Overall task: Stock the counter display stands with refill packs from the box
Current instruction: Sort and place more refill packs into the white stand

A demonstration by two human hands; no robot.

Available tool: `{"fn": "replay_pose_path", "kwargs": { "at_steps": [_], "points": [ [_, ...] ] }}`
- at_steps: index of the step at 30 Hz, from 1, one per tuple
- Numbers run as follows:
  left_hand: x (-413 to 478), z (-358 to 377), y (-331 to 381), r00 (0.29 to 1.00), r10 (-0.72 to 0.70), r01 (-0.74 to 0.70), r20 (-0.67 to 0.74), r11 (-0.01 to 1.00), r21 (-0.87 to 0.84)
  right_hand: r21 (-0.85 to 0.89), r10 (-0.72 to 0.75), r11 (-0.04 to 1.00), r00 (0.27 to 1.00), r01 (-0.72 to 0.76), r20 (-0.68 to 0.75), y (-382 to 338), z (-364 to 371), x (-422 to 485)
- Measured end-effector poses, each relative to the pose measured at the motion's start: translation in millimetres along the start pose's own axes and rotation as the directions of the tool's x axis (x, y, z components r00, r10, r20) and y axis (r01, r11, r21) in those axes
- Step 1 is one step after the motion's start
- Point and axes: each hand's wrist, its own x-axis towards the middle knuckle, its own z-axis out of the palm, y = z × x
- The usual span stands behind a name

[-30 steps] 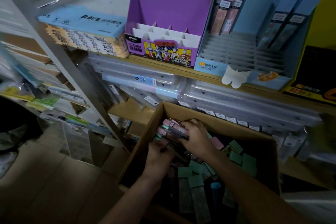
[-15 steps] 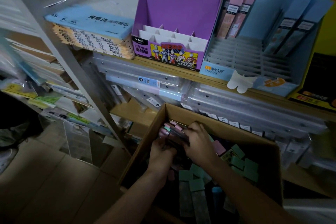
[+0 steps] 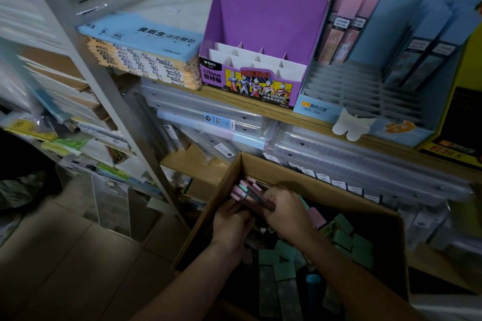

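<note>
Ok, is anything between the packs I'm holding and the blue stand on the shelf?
Nothing visible does. The packs would clear the box wall going up, and the blue stand's front slots sit empty.

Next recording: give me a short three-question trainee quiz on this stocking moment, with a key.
1. True or false: the divider slots of the purple display stand are packed full.
2. Pick one: the right hand, its grip on a bundle of packs, and the left hand are both A) inside the cardboard box; B) on the purple display stand; C) flat on the floor.
3. Short answer: what colour is the neighbouring display stand, which already holds a few packs at its back?
Key: 1 false; 2 A; 3 blue.
</note>
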Motion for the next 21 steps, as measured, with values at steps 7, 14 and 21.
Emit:
{"fn": "replay_pose_path", "kwargs": {
  "at_steps": [7,14,21],
  "points": [
    [2.5,2.7,3.4,0.996,-0.077,0.074,-0.036,0.995,-0.060,0.106,0.036,0.994,0.999,-0.039,0.036,4.1,2.4,-3.1],
    [5.4,8.2,5.0,0.991,-0.126,0.127,0.044,0.992,-0.026,0.228,0.094,0.970,0.996,-0.088,-0.013,8.3,0.5,-10.3],
    [8.4,16.2,-0.5,0.989,-0.138,0.132,0.053,0.985,0.112,0.275,0.088,0.958,0.996,-0.081,-0.011,14.5,-0.9,-16.1]
  ]
}}
